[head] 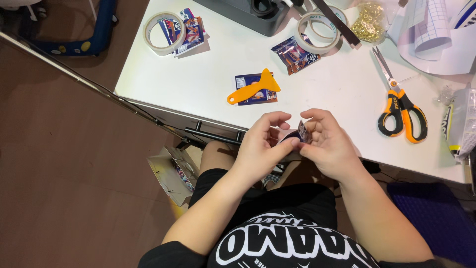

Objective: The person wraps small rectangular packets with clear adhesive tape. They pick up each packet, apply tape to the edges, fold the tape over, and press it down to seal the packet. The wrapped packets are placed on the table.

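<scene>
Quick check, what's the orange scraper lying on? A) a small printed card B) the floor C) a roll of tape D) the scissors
A: the orange scraper lies flat on the white table with its blade over a small printed card, apart from the tape rolls and the scissors.

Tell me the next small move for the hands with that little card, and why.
Probably peel or fold the small dark card a little further with the right hand while the left hand steadies it: both thumbs and forefingers pinch it at the table edge, and its corner looks bent up between them.
</scene>
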